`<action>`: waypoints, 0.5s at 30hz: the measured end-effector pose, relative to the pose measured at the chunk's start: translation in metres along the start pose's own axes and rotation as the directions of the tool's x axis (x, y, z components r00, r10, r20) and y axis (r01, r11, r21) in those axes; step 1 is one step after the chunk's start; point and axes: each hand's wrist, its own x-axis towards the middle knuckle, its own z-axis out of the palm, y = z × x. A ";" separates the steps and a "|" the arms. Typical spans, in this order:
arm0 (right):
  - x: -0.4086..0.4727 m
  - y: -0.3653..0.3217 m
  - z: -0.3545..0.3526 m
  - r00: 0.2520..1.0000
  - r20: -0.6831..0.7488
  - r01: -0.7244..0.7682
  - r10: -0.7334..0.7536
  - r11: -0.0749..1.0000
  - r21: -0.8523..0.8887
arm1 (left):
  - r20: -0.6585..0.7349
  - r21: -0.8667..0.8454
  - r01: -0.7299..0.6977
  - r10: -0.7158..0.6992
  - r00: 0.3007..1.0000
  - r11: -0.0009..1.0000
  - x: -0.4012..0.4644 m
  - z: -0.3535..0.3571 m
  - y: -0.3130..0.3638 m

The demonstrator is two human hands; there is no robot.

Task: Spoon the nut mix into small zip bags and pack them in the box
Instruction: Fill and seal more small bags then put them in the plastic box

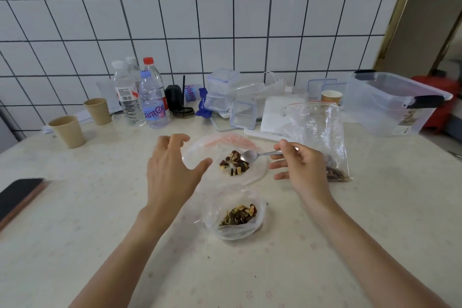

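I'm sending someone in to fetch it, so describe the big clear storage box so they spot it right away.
Start at the pale table against the white tiled wall and go to its far right corner. The big clear storage box stands there, open, just beyond a paper cup. Unlike the small blue-trimmed containers mid-table, it is far larger and has black clips on its rim.

Silver spoon (250, 155) — brown nut mix (234, 163)
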 end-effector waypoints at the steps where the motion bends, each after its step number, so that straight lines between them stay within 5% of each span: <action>1: 0.007 0.004 0.007 0.998 -0.009 0.062 -0.063 0.996 -0.071 | -0.004 0.064 -0.009 0.010 1.000 0.998 0.008 0.006 0.000; 9: 0.010 0.025 0.024 0.890 0.116 0.434 -0.441 0.740 -0.514 | 0.287 0.222 0.192 -0.252 0.924 0.956 0.037 0.037 0.006; 15: 0.012 0.040 0.026 0.944 0.127 0.325 -0.305 0.789 -0.521 | 0.374 0.167 0.237 -0.284 0.883 0.957 0.036 0.060 -0.005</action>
